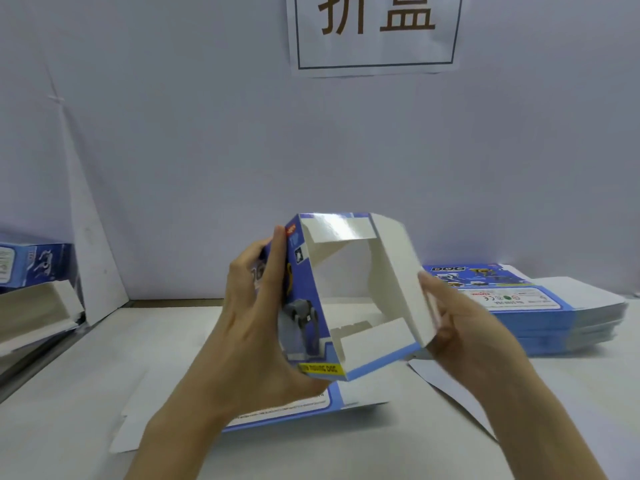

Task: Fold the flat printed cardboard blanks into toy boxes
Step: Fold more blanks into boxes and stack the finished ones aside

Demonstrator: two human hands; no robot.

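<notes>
A blue printed toy box [391, 271], partly folded into an open sleeve with a window cut-out, is held above the table in the middle of the view. My left hand [249, 313] grips its printed left side, thumb along the upper edge and fingers wrapped under the bottom corner. My right hand [464, 323] holds the white right panel, fingers behind it. A flat blank [294, 407] lies on the table under the box. A stack of flat printed blanks [540, 306] sits at the right.
A finished blue box [34, 261] stands at the far left beside white cardboard pieces [34, 313]. A white wall with a paper sign [377, 32] closes the back. A loose white sheet [460, 382] lies on the table under my right wrist.
</notes>
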